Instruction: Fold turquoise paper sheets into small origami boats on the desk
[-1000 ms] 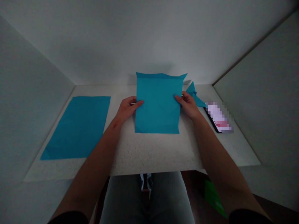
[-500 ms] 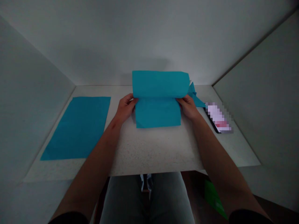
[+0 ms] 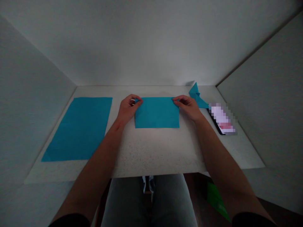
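A sheet of blue paper lies in the middle of the table, showing as a wide rectangle. My left hand pinches its far left corner between thumb and fingers. At the far right corner, the thumb and fingertips of my right hand are closed on the paper in the same way. Its far edge runs straight between the two hands. Whether another layer lies underneath is hidden.
A larger flat blue sheet lies on the left of the white table. On the right are a folded blue paper shape and a phone with a blurred screen. Walls border the back and sides.
The paper's upper flap, which stood raised above my hands, no longer shows; one flat rectangle remains. The paper has shifted slightly left, and both hands now grip its far corners.
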`<state>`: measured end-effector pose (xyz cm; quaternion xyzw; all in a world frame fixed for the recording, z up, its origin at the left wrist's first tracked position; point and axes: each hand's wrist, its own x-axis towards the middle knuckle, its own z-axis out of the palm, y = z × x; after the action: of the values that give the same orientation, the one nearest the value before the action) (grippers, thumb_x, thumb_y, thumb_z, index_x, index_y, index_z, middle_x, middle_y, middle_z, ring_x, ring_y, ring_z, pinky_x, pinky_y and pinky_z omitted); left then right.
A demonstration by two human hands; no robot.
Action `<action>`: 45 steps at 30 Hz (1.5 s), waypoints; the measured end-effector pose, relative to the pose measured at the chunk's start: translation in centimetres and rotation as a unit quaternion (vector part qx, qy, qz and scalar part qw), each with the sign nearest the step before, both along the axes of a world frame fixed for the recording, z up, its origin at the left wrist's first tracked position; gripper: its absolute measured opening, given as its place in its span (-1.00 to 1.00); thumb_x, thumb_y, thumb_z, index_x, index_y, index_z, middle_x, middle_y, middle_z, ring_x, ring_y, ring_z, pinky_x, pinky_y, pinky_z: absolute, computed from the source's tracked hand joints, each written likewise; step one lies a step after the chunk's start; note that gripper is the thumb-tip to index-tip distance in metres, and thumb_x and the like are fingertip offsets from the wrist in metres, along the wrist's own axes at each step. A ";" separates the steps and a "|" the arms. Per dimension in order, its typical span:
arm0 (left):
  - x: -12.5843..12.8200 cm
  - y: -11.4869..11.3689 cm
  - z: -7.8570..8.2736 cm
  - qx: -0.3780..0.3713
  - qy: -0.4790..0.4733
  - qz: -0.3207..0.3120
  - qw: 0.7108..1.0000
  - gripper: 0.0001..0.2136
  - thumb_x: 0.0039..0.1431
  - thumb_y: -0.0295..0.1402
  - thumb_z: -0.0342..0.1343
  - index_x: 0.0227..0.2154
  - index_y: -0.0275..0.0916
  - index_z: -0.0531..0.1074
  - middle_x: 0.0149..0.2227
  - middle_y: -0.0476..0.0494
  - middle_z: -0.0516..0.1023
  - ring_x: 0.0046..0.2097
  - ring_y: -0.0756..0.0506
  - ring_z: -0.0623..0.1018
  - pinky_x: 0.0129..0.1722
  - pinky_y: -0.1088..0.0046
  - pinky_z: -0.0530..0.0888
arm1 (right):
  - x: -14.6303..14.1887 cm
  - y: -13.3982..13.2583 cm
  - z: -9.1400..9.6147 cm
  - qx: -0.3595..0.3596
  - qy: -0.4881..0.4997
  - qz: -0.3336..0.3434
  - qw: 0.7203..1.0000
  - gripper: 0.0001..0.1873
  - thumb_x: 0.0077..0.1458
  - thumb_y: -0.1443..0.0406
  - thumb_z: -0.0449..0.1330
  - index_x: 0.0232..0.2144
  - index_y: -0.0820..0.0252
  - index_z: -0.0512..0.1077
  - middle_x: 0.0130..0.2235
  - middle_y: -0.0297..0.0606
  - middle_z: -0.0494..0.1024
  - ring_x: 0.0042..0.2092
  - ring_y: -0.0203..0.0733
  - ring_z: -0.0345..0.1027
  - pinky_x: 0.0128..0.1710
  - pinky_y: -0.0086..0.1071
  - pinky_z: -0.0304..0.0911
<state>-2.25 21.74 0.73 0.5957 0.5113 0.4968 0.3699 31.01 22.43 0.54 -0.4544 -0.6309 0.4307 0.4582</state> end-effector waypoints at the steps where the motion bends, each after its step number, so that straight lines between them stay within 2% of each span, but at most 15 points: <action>1: 0.0 0.0 -0.1 0.001 -0.001 0.000 1.000 -0.83 0.16 -0.22 0.38 -0.23 -0.15 0.61 -0.38 -0.02 0.58 -0.45 0.02 0.45 -0.51 0.55 0.35 | 0.0 0.0 0.0 0.002 0.003 0.007 1.000 -0.56 0.06 -0.13 0.50 -0.21 0.02 0.64 -0.25 -0.27 0.62 -0.26 -0.15 0.44 -0.22 -0.23 0.39; 5: 0.0 0.0 -0.3 0.014 -0.014 0.006 1.000 -0.72 0.18 -0.31 0.37 -0.03 -0.09 0.59 -0.15 -0.07 0.61 -0.39 0.04 0.50 -0.47 0.56 0.40 | 0.0 0.0 -0.1 0.023 0.009 0.003 1.000 -0.57 0.11 -0.07 0.50 -0.08 -0.05 0.61 -0.31 -0.36 0.52 -0.30 -0.19 0.40 -0.27 -0.28 0.38; 9: -0.1 0.2 -0.4 0.022 -0.011 0.028 0.999 -0.69 0.18 -0.33 0.41 -0.01 -0.07 0.58 -0.17 -0.05 0.54 -0.38 0.05 0.51 -0.48 0.57 0.40 | 0.1 -0.2 -0.1 -0.010 0.026 0.023 0.999 -0.38 0.09 -0.02 0.54 0.15 -0.14 0.50 -0.31 -0.42 0.53 -0.30 -0.18 0.43 -0.25 -0.28 0.42; 11: -0.3 0.3 -0.5 0.019 -0.014 0.034 0.999 -0.70 0.19 -0.30 0.42 -0.03 -0.07 0.59 -0.17 -0.05 0.53 -0.40 0.05 0.51 -0.51 0.56 0.38 | 0.0 -0.3 -0.3 -0.032 0.032 0.034 0.998 -0.34 0.08 -0.02 0.55 0.17 -0.11 0.48 -0.34 -0.44 0.53 -0.31 -0.18 0.44 -0.24 -0.27 0.44; 14: -0.5 0.6 -0.9 0.009 -0.035 0.033 0.999 -0.64 0.17 -0.20 0.46 0.00 -0.08 0.58 -0.19 -0.06 0.56 -0.38 0.02 0.55 -0.49 0.54 0.42 | -0.1 -0.1 -0.5 -0.019 0.036 0.026 0.999 -0.35 0.08 -0.05 0.55 0.14 -0.07 0.51 -0.35 -0.42 0.53 -0.30 -0.17 0.47 -0.24 -0.25 0.47; 18: -0.3 0.8 -1.2 0.001 -0.084 -0.030 0.996 -0.42 0.04 -0.03 0.54 0.09 -0.12 0.56 -0.21 -0.09 0.67 -0.28 -0.07 0.65 -0.31 0.43 0.60 | -0.1 0.7 -0.8 0.049 0.063 -0.038 0.996 -0.46 0.05 -0.11 0.54 -0.05 -0.06 0.54 -0.30 -0.37 0.56 -0.27 -0.15 0.49 -0.23 -0.24 0.50; 21: 0.1 0.6 -1.0 0.015 -0.079 -0.075 0.994 -0.43 0.02 0.04 0.53 0.00 -0.15 0.59 -0.13 -0.16 0.72 -0.17 -0.14 0.69 -0.13 0.30 0.65 | -0.1 0.6 0.0 0.128 0.066 -0.117 0.983 -0.51 0.07 -0.16 0.51 -0.17 -0.05 0.50 -0.31 -0.34 0.53 -0.21 -0.11 0.51 -0.20 -0.21 0.50; 23: 0.2 0.5 -0.7 0.049 -0.048 -0.052 0.996 -0.55 0.10 0.02 0.49 -0.08 -0.15 0.60 -0.10 -0.17 0.73 -0.10 -0.14 0.68 -0.01 0.28 0.62 | -0.3 -0.3 1.2 0.190 0.047 -0.173 0.965 -0.55 0.14 -0.16 0.46 -0.19 -0.05 0.50 -0.28 -0.29 0.53 -0.15 -0.03 0.53 -0.13 -0.13 0.51; 26: 0.0 0.4 -0.4 0.114 -0.023 0.039 0.992 -0.68 0.26 -0.08 0.37 -0.03 -0.10 0.57 0.01 -0.15 0.69 0.02 -0.13 0.65 0.06 0.31 0.56 | -0.7 -2.9 3.8 0.277 -0.016 -0.221 0.935 -0.65 0.26 -0.14 0.35 -0.22 -0.07 0.53 -0.19 -0.17 0.59 -0.05 0.09 0.53 0.02 0.06 0.47; 28: -0.3 0.4 -0.2 0.134 -0.019 0.106 0.985 -0.73 0.37 -0.11 0.26 0.03 -0.06 0.54 0.06 -0.15 0.66 0.05 -0.14 0.62 0.00 0.34 0.55 | -1.2 -4.7 5.2 0.305 -0.089 -0.169 0.933 -0.72 0.27 -0.09 0.36 -0.25 -0.10 0.56 -0.18 -0.16 0.63 -0.04 0.13 0.53 0.08 0.13 0.42; 31: -0.5 0.1 0.3 0.127 0.023 0.156 0.979 -0.79 0.44 -0.15 0.15 0.00 -0.06 0.55 0.02 -0.14 0.64 -0.01 -0.13 0.59 -0.06 0.36 0.53 | -2.3 -6.1 6.1 0.287 -0.225 0.030 0.931 -0.80 0.31 -0.01 0.33 -0.25 -0.14 0.64 -0.15 -0.21 0.70 -0.06 0.10 0.56 0.11 0.11 0.36; 34: -0.3 -0.4 0.7 0.118 0.111 0.081 0.983 -0.83 0.38 -0.18 0.21 -0.10 -0.08 0.62 -0.04 -0.15 0.64 -0.03 -0.14 0.58 -0.01 0.31 0.53 | -3.8 -6.1 5.5 0.245 -0.313 0.179 0.900 -0.77 0.40 0.06 0.22 -0.20 -0.10 0.67 -0.13 -0.23 0.74 -0.09 0.03 0.59 0.04 -0.02 0.36; 38: 0.5 -0.6 0.2 0.101 0.229 -0.108 0.962 -0.84 0.29 -0.17 0.28 -0.22 -0.08 0.69 -0.13 -0.16 0.69 -0.04 -0.21 0.60 0.14 0.14 0.48 | -5.2 -5.9 4.2 0.214 -0.343 0.251 0.880 -0.75 0.43 0.10 0.19 -0.13 -0.05 0.66 -0.14 -0.24 0.75 -0.14 -0.05 0.59 -0.04 -0.16 0.37; 41: 0.7 -0.6 -0.3 0.091 0.257 -0.174 0.946 -0.78 0.32 -0.09 0.27 -0.26 -0.08 0.70 -0.14 -0.16 0.73 -0.07 -0.22 0.63 0.14 0.10 0.47 | -5.4 -6.0 3.8 0.180 -0.317 0.245 0.898 -0.78 0.42 0.09 0.21 -0.12 -0.03 0.64 -0.16 -0.27 0.74 -0.18 -0.09 0.58 -0.09 -0.22 0.37; 45: 0.7 -0.9 0.0 0.093 0.237 -0.213 0.943 -0.71 0.24 0.05 0.35 -0.26 -0.06 0.70 -0.13 -0.15 0.74 -0.04 -0.24 0.65 0.15 0.10 0.46 | -5.1 -5.5 3.1 0.109 -0.279 0.148 0.943 -0.75 0.36 0.03 0.28 -0.12 0.01 0.62 -0.23 -0.26 0.70 -0.28 -0.13 0.54 -0.23 -0.28 0.36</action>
<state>-1.59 20.80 0.73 0.8229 0.3967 0.2965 0.2785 25.90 16.90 3.63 -0.4051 -0.8367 0.2781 0.2417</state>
